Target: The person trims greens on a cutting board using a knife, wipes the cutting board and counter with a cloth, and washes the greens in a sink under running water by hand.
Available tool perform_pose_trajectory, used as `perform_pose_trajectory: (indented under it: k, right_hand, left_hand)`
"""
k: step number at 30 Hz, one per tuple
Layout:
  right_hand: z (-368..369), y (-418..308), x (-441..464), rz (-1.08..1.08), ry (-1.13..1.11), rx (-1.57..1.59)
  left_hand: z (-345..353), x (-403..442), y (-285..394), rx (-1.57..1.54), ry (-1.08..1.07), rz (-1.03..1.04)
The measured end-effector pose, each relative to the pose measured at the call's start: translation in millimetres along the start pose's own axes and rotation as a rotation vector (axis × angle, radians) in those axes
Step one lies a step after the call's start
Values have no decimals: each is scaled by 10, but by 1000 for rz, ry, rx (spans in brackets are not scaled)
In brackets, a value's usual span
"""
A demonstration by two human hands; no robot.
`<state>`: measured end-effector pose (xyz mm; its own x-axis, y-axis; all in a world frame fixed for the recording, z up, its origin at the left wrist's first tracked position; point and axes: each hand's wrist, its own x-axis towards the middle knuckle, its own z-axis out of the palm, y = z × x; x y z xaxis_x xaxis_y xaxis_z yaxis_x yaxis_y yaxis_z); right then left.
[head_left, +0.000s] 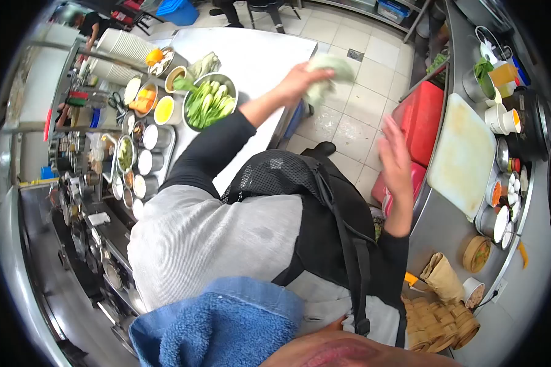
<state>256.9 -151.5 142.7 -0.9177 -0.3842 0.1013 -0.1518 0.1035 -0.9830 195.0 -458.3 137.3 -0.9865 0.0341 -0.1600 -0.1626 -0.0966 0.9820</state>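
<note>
My left hand is closed on a pale greenish-white cloth, smeared by motion, beyond the edge of the white worktop and above the tiled floor. Empty, my right hand is raised with its fingers stretched out, somewhat blurred, near the red bins. On the worktop, behind my left forearm, stands a metal bowl of green bok choy. A second crumpled pale cloth lies just behind the bowl.
Left of the bowl are a yellow-filled container, a bowl of orange pieces and stacked white tubs. At right, a white cutting board lies on a steel counter. Bamboo steamers sit at lower right.
</note>
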Motion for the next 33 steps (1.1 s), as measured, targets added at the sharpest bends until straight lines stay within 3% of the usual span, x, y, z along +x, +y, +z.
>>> perform_pose_trajectory:
  k: [2,3,5,7,9,10,12,13,15,19,20,21,22,23,24,25,26,28,29,30,31,33]
  right_hand:
    - [-426,224,-288,187,197,146]
    - [-663,395,-491,338,284,143]
    - [-974,1008,-1054,431,450,-48]
    - [-1023,1180,-1524,581,549,-32]
    - [-908,1226,-1743,781,580,-20]
    - [-822,1291,-1828,862,573,-46]
    - [-592,1309,-1756,908,496,-73]
    - [-498,1321,-1666,878,423,-84]
    - [-435,1366,-1370,835,339,-146]
    - [-518,1585,-1078,815,278,-183]
    - [-605,1687,-1015,795,279,-155]
    - [-706,1773,-980,787,283,-165]
    - [-813,1849,-953,779,283,-175]
    - [-878,1888,-928,770,279,-186]
    - [-941,1840,-870,783,246,-196]
    - [-975,1841,-852,768,245,-204]
    - [-1071,1903,-825,741,205,-223]
    - [-1142,2001,-923,755,144,-229]
    - [-1146,2017,-1000,770,67,-241]
    - [-1128,2024,-1044,777,-4,-250]
    - [-1122,2060,-1036,772,-70,-255]
    - [-1084,2275,-1098,699,-187,-222]
  left_hand:
    - [-746,437,19,645,250,235]
    - [-1305,761,-201,888,515,309]
    - [-1954,851,255,801,633,78]
    - [-2877,957,321,1231,861,9]
    - [-3959,867,68,1489,712,-203]
    - [-4246,857,-43,1684,234,-510]
    - [-4283,837,-244,1716,-141,-966]
    - [-4548,658,-753,1430,240,-670]
    - [-4346,885,-922,1486,489,-664]
    - [-3650,1312,-475,1355,446,-396]
    - [-3532,1476,-598,1346,437,-185]
    - [-3260,1628,-646,1345,358,-141]
    - [-2675,1562,-512,1012,370,54]
    - [-2481,1739,-794,1239,465,317]
    - [-1929,1540,-489,1179,465,95]
    - [-1746,1492,-652,1206,469,-105]
    - [-1363,1183,-1010,1279,640,7]
    - [-974,434,-1088,1173,664,79]
    - [-775,-64,-1069,1123,635,13]
    - [-679,-567,-1228,1116,656,115]
    - [-578,-1211,-1289,1082,609,103]
    - [-509,-2590,-1653,1056,716,11]
